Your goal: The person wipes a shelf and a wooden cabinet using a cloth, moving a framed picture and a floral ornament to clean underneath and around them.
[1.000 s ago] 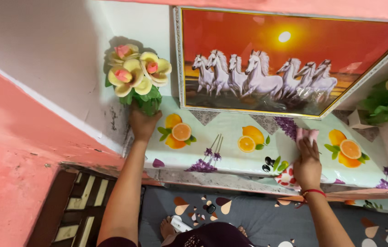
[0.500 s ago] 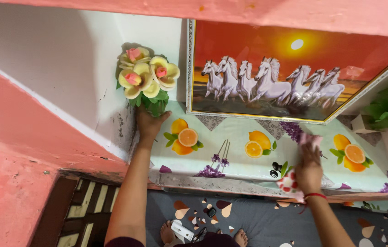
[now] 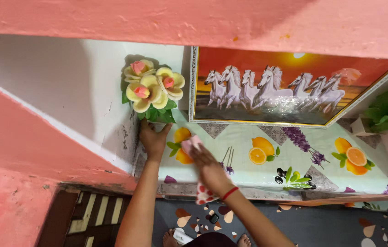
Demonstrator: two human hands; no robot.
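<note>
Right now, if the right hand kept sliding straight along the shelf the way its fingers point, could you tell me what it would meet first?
Most likely the left hand, which holds the base of the artificial flower bunch. The right hand, pressing a pink cloth on the fruit-print shelf cover, points up-left toward it; depth is unclear.

This is a home, a lived-in room with decoration. A wall shelf (image 3: 267,178) recessed between pink and white painted walls wears a fruit-patterned cover. At its back edge leans a framed picture of white horses (image 3: 272,87); artificial flowers (image 3: 152,89) fill its left corner. Below lies a patterned floor mat (image 3: 322,226) and bare feet.
</note>
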